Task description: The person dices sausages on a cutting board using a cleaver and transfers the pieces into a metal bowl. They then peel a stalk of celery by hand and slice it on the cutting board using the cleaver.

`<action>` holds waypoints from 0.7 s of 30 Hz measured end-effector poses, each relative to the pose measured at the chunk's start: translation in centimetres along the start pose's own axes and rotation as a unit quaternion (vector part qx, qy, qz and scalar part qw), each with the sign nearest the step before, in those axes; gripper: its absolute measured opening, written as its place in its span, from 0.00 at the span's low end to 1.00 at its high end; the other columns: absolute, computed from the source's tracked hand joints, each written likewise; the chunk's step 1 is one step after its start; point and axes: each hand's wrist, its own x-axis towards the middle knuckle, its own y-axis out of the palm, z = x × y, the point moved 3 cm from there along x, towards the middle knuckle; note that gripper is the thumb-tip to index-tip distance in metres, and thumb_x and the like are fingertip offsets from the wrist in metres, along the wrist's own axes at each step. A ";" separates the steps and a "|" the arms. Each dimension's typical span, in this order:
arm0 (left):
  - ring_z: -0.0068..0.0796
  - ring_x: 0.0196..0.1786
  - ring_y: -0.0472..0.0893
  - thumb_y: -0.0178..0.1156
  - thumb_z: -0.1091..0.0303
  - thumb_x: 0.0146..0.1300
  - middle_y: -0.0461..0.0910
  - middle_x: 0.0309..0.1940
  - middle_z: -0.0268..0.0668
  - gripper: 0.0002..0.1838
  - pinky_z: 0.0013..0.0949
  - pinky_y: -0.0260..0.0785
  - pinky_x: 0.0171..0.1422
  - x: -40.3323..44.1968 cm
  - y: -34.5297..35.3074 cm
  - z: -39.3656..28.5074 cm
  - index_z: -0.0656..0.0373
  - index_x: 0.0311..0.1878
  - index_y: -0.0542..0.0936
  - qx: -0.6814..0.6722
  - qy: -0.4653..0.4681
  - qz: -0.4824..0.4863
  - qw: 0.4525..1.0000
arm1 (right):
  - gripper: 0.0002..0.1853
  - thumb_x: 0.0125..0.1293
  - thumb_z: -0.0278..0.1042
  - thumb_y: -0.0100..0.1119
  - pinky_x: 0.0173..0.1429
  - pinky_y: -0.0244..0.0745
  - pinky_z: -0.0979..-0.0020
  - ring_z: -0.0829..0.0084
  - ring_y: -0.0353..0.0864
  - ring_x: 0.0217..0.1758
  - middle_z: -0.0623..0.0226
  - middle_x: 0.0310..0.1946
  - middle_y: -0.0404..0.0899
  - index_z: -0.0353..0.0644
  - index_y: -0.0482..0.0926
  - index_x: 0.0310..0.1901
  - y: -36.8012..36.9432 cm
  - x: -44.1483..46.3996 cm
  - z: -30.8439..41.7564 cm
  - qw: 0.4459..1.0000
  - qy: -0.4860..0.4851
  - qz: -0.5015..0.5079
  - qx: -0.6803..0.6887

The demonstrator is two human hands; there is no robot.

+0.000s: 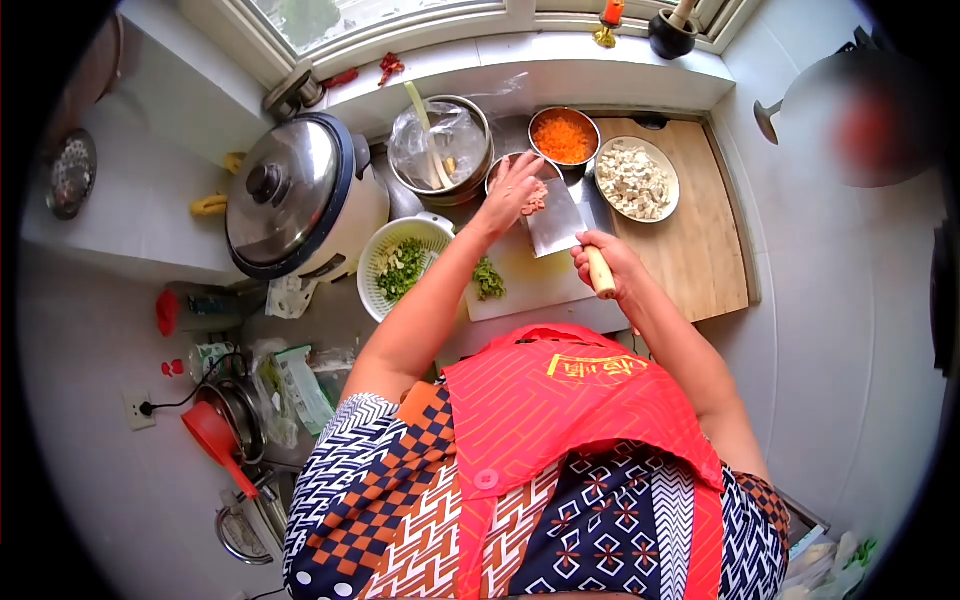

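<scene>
In the head view my right hand (612,262) is closed around the pale wooden handle of a cleaver (556,222). Its broad blade is tilted at the rim of a metal bowl (548,172). Chopped pink pieces, perhaps ham or sausage (536,198), lie on the blade's left part. Over the bowl and beside these pieces is my left hand (508,192), its fingers stretched out. The hand hides much of the bowl. Below the blade lies a white cutting board (530,290), with a small heap of chopped greens (488,280) at its left.
Shredded carrot fills a metal bowl (565,137); diced white pieces fill a plate (637,180) on a wooden board (700,230). Leftward are a white colander (372,268) of chopped greens, a plastic-lined pot (478,180) and a large lidded cooker (300,200). A window sill (600,60) runs behind.
</scene>
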 end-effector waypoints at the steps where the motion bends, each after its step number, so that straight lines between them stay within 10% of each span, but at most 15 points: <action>1: 0.53 0.79 0.37 0.36 0.47 0.74 0.53 0.76 0.33 0.28 0.51 0.27 0.78 -0.6 -0.8 -1.0 0.46 0.71 0.65 -0.011 -0.010 0.038 0.999 | 0.08 0.66 0.34 0.55 0.20 0.75 0.79 0.81 0.73 0.21 0.68 0.26 0.74 0.38 0.71 0.36 0.0 0.4 0.3 1.000 0.006 0.012 0.008; 9: 0.52 0.79 0.33 0.22 0.22 0.62 0.52 0.77 0.30 0.45 0.57 0.21 0.77 -3.7 0.0 -1.4 0.37 0.73 0.62 0.070 0.014 0.202 0.977 | 0.09 0.66 0.35 0.55 0.20 0.76 0.80 0.82 0.74 0.21 0.71 0.25 0.73 0.37 0.70 0.34 0.0 1.3 2.3 0.995 0.062 0.031 0.068; 21: 0.54 0.79 0.33 0.24 0.25 0.64 0.52 0.77 0.30 0.44 0.52 0.22 0.79 0.0 1.2 2.8 0.41 0.76 0.56 0.092 0.069 0.202 0.973 | 0.09 0.65 0.34 0.56 0.21 0.77 0.80 0.82 0.74 0.20 0.72 0.23 0.73 0.38 0.71 0.32 0.6 -0.7 5.0 0.993 0.096 0.029 0.059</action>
